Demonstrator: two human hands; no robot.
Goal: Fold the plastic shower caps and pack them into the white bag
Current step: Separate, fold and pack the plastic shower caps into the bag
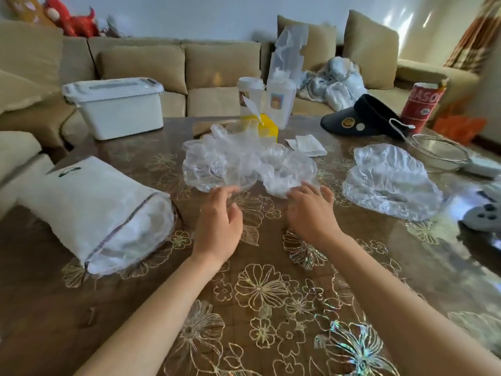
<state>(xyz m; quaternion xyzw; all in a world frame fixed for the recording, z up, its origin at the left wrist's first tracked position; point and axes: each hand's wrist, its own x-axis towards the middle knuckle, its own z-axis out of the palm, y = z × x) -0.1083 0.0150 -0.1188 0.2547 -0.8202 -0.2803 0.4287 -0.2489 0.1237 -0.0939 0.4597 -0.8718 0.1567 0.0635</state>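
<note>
1. The pile of shower caps is lying on the table straight ahead of both hands. Its long axis is running left to right across the view.
2. The left hand is being held at the pile's near left edge, fingers loosely curled. Its fingertips are blurred, so it cannot be told whether plastic is being pinched.
3. The right hand is being held at the near right edge. Its fingers are spread and laid against the plastic, and nothing appears to be gripped.
4. The hands are being held apart, side by side, each about equally near its own end of the pile.
5. The white bag is lying just left of the left hand, its open mouth turned toward the near right. Any packing is therefore likely to be done leftward, with the left hand the nearer one.
6. A single shower cap is lying spread out to the right, nearer the right hand.
7. One cap is probably being singled out from the tangle, to be folded end to end along that left-right axis.
</note>
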